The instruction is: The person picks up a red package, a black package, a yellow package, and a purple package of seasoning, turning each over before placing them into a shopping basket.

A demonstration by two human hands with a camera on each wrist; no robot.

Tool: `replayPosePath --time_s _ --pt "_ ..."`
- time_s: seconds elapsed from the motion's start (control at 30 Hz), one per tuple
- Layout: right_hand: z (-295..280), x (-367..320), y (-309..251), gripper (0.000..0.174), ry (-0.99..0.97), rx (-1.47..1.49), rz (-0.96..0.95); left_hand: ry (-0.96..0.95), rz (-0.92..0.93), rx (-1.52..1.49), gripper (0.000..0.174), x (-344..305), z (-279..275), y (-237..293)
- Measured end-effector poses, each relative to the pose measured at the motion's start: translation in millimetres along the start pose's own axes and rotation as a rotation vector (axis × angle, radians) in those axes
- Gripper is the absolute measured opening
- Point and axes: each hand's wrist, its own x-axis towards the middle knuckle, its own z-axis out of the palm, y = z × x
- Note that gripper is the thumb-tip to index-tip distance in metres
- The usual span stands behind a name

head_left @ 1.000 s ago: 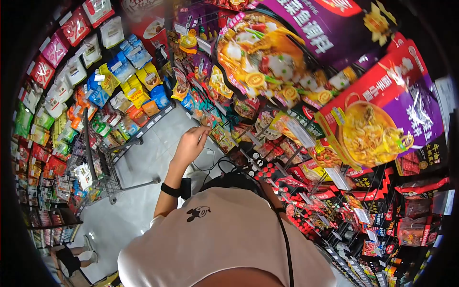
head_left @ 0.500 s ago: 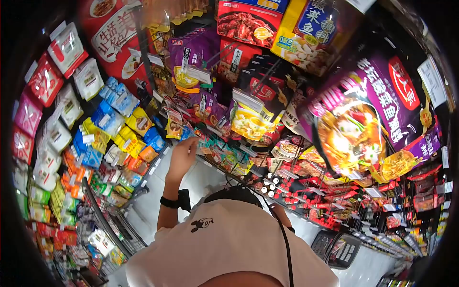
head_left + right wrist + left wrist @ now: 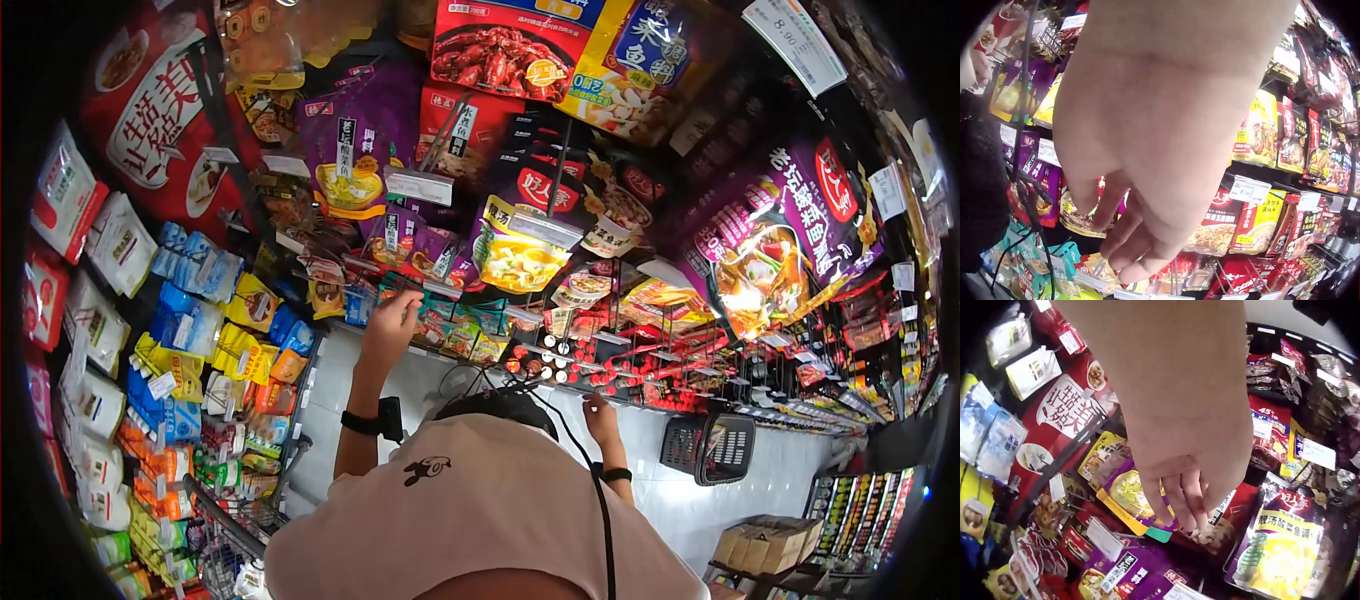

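Observation:
My left hand (image 3: 393, 325) hangs in front of the seasoning shelf, fingers loosely bent and holding nothing. In the head view, purple seasoning pouches (image 3: 345, 150) and a yellow-and-black soup pouch (image 3: 522, 245) hang beyond it. The left wrist view shows the same hand (image 3: 1179, 481) overlapping a purple-and-yellow pouch (image 3: 1127, 494), with a pale soup pouch (image 3: 1280, 540) to its right. My right hand (image 3: 602, 420) is low at my side, relaxed, with nothing in it. Behind its fingers in the right wrist view are red noodle-picture pouches (image 3: 1213, 228) and teal packets (image 3: 1063, 256).
A black shopping basket (image 3: 712, 450) stands on the tiled floor at right. A cart (image 3: 225, 520) is at lower left, beside hanging bags of dry goods (image 3: 175, 370). Cardboard boxes (image 3: 765, 545) sit at lower right. Metal hooks and price tags (image 3: 420, 187) jut from the shelf.
The head view has swung, bringing the shelf, basket and boxes further into sight. My right hand has come into view. My left hand stays raised near the shelf, its fingers loose.

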Motion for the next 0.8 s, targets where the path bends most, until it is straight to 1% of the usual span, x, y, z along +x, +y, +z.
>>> replayPosePath --time_s 0.07,0.17,0.2,0.27,0.33,0.37,0.4,0.47,0.5,0.57,0.67,0.73,0.8 --pt "4.0 7.7 2.8 0.018 0.107 0.008 -0.055 -0.041 0.058 0.007 0.016 5.7 2.5 6.6" --pt "-12.8 18.2 -52.5 0.018 0.113 0.003 -0.026 -0.093 0.1 0.003 0.016 16.8 -1.2 15.8" --pt "-13.5 21.1 -60.7 0.019 0.119 0.014 -0.022 -0.105 0.097 0.002 0.016 21.0 -5.9 22.1" --pt "-9.5 29.1 -65.6 0.017 0.137 0.075 -0.073 -0.132 0.086 -0.001 0.016 26.5 -13.4 33.2" --pt "-23.5 32.4 -107.5 0.017 0.126 0.151 -0.107 -0.144 0.1 0.008 0.015 30.6 -19.5 37.2" --pt "-30.6 32.7 -125.4 0.016 0.114 0.118 -0.103 -0.158 0.098 0.012 0.015 32.9 -26.6 46.7" --pt "-36.9 33.9 -141.0 0.016 0.133 0.119 -0.164 -0.174 0.095 0.017 0.015 34.7 -33.4 55.8" --pt "-50.2 37.0 -170.2 0.015 0.174 0.12 -0.283 -0.126 0.217 0.037 0.014 39.1 -44.1 71.4" --pt "-59.5 38.8 -185.9 0.016 0.175 0.085 -0.383 -0.118 0.273 0.042 0.014 41.8 -50.6 79.8" --pt "-73.5 41.7 -212.2 0.018 0.189 0.002 -0.492 -0.111 0.38 0.033 0.014 47.4 -61.8 95.1" --pt "-101.6 36.4 -260.6 0.022 0.229 -0.213 -0.688 -0.242 0.439 0.19 0.015 54.2 -87.4 124.1" --pt "-114.6 34.7 -284.9 0.027 0.275 -0.346 -0.825 -0.267 0.547 0.243 0.014 60.3 -98.2 138.7" --pt "-122.4 39.7 -301.9 0.035 0.411 -0.45 -1.048 -0.291 0.651 0.288 0.014 65.4 -106.5 151.5"
